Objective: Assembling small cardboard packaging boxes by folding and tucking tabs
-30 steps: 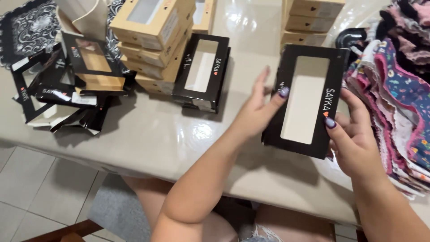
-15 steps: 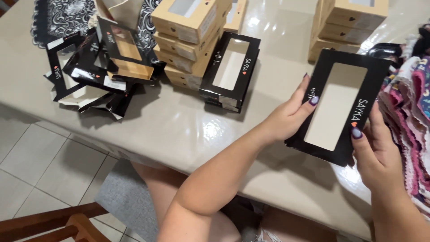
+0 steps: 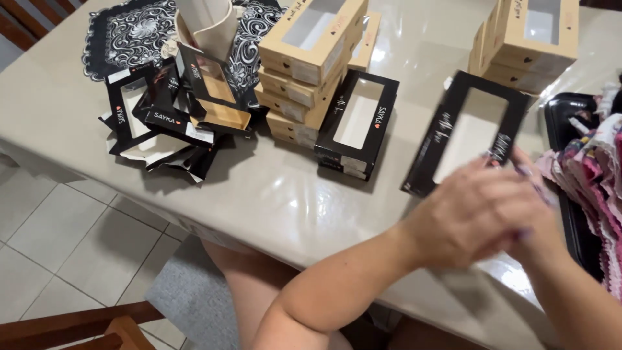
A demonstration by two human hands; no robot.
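Head view: left hand (image 3: 470,217) blurred over the table (image 3: 272,194), fingers curled beside the lower edge of a black window box (image 3: 466,133), hold on it impossible to tell; right hand (image 3: 538,223) mostly hidden behind the left, fingertips by the same box's lower corner, grip likewise unclear. Box tilted, near the right side of the table, between a second black box (image 3: 356,123) leaning on a tan box stack (image 3: 304,71) and more tan boxes (image 3: 528,39); flat black boxes (image 3: 162,120) heaped far left, patterned cloth (image 3: 593,175) far right.

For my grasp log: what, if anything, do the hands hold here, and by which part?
The flat black window box, by its near lower end. The blurred left hand covers that end; the right hand's exact grip cannot be told.
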